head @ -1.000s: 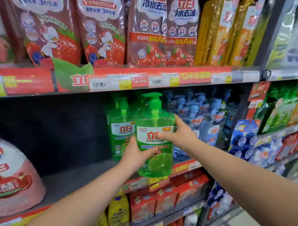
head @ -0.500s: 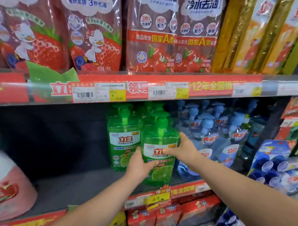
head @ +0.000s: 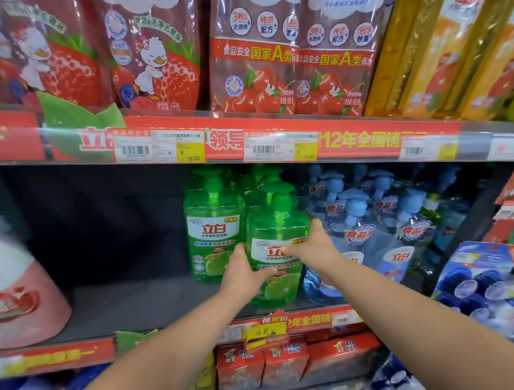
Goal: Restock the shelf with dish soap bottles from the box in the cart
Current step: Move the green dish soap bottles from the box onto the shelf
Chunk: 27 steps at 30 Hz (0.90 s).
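Held bottle: A green dish soap bottle (head: 278, 228) with a green pump top is standing upright at the front of the middle shelf (head: 127, 307). It is holding clear green liquid almost to the neck. I cannot tell whether its base is resting on the board.
Left hand: The left hand (head: 243, 278) is curling round the bottle's lower left side, with the thumb lying across the front under the label.
Right hand: The right hand (head: 316, 247) is gripping the upper right side. The thumb is pressing on the label and the fingers are wrapping behind.
Left neighbour: A second green bottle (head: 212, 237), equally full, is standing just beside it and slightly further back. More green pump tops are showing behind.
Right neighbours: Blue pump bottles (head: 354, 228) of pale blue liquid are crowding the right side of the shelf.
Far left: A pink bag (head: 16, 287) is sitting well apart, with bare board between.
Shelf above: Strawberry pouches (head: 150, 51), cherry pouches (head: 285, 63) and yellow pouches (head: 432, 55) are standing in a row.
Shelf below: Red cartons (head: 286, 361) are lining the front.
Change: A second ago the bottle was hanging out in front of the shelf's price rail. Now it is sitting inside, above the rail and level with its green neighbour. Both hands are keeping the same grip.
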Each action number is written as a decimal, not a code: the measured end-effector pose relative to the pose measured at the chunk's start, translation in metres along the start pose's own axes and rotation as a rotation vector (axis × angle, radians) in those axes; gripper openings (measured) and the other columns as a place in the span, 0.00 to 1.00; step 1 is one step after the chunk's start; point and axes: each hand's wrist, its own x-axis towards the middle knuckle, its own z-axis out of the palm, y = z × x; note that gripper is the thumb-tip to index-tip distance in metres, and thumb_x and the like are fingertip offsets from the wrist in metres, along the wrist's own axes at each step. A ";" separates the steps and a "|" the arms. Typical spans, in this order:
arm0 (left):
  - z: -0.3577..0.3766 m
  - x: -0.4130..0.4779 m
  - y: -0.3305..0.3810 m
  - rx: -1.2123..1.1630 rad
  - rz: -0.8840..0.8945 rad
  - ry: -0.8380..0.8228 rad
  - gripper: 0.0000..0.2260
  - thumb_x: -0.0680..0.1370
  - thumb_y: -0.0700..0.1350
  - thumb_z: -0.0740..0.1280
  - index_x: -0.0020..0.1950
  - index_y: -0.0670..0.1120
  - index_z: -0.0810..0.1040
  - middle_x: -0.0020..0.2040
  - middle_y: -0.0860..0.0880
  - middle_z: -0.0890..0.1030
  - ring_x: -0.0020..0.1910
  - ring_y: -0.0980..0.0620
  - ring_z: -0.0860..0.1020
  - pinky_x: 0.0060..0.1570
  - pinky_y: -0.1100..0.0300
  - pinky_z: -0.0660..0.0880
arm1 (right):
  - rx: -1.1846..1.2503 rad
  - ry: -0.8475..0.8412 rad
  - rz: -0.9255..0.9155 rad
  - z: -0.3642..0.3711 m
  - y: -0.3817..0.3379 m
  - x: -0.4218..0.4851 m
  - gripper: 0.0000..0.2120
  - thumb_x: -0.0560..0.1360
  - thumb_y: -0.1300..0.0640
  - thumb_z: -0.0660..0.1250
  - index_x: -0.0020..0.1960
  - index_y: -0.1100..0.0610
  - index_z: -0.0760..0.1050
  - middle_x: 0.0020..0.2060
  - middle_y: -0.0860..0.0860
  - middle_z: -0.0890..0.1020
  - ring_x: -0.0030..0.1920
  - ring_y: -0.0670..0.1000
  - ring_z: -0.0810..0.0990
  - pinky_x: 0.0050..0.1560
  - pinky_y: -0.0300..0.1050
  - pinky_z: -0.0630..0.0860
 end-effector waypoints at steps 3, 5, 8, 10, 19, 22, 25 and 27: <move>0.001 -0.002 0.001 0.010 -0.005 -0.001 0.23 0.67 0.45 0.76 0.53 0.51 0.66 0.55 0.48 0.78 0.53 0.51 0.76 0.53 0.56 0.74 | -0.073 0.011 -0.070 -0.002 -0.004 -0.004 0.39 0.67 0.65 0.74 0.71 0.60 0.55 0.60 0.57 0.73 0.60 0.55 0.75 0.57 0.46 0.75; -0.001 -0.003 0.003 0.038 -0.023 -0.026 0.24 0.68 0.46 0.76 0.56 0.49 0.67 0.57 0.48 0.77 0.56 0.49 0.76 0.56 0.52 0.75 | -0.141 0.012 -0.118 -0.003 -0.007 -0.009 0.41 0.67 0.65 0.73 0.73 0.59 0.54 0.62 0.57 0.71 0.62 0.55 0.73 0.59 0.46 0.74; -0.008 -0.005 0.009 0.134 -0.041 -0.044 0.32 0.68 0.49 0.75 0.67 0.44 0.65 0.62 0.45 0.74 0.60 0.47 0.74 0.61 0.48 0.73 | -0.265 -0.003 -0.197 -0.006 -0.009 -0.017 0.40 0.68 0.63 0.72 0.74 0.59 0.54 0.67 0.58 0.66 0.67 0.57 0.69 0.66 0.51 0.70; -0.019 -0.010 0.011 0.200 -0.002 -0.015 0.33 0.69 0.51 0.74 0.69 0.44 0.63 0.64 0.44 0.73 0.61 0.47 0.73 0.62 0.48 0.72 | -0.422 0.005 -0.295 -0.011 -0.010 -0.025 0.42 0.71 0.59 0.70 0.76 0.57 0.48 0.73 0.57 0.57 0.73 0.58 0.60 0.71 0.49 0.62; -0.103 -0.090 -0.005 1.060 0.074 0.121 0.28 0.75 0.60 0.62 0.70 0.48 0.64 0.67 0.46 0.68 0.65 0.43 0.68 0.60 0.49 0.68 | -0.911 -0.192 -0.784 0.017 -0.017 -0.070 0.31 0.76 0.48 0.63 0.76 0.52 0.56 0.76 0.52 0.58 0.77 0.58 0.52 0.75 0.56 0.52; -0.132 -0.138 -0.021 1.155 -0.039 0.173 0.28 0.74 0.62 0.61 0.68 0.46 0.65 0.65 0.45 0.69 0.65 0.43 0.67 0.60 0.48 0.67 | -0.873 -0.285 -0.862 0.053 -0.019 -0.090 0.31 0.75 0.46 0.63 0.75 0.51 0.58 0.75 0.51 0.60 0.76 0.56 0.54 0.74 0.54 0.56; -0.162 -0.183 -0.040 1.204 -0.140 0.216 0.28 0.74 0.62 0.61 0.67 0.45 0.65 0.65 0.44 0.69 0.65 0.42 0.67 0.60 0.48 0.67 | -0.861 -0.395 -0.915 0.093 -0.021 -0.116 0.32 0.76 0.44 0.62 0.75 0.51 0.56 0.76 0.51 0.58 0.76 0.57 0.53 0.73 0.56 0.55; -0.183 -0.212 -0.052 1.213 -0.219 0.248 0.29 0.74 0.62 0.61 0.68 0.46 0.64 0.66 0.45 0.69 0.66 0.43 0.66 0.61 0.48 0.66 | -0.851 -0.451 -0.949 0.119 -0.028 -0.136 0.32 0.76 0.44 0.62 0.76 0.51 0.55 0.76 0.51 0.57 0.77 0.58 0.52 0.73 0.57 0.54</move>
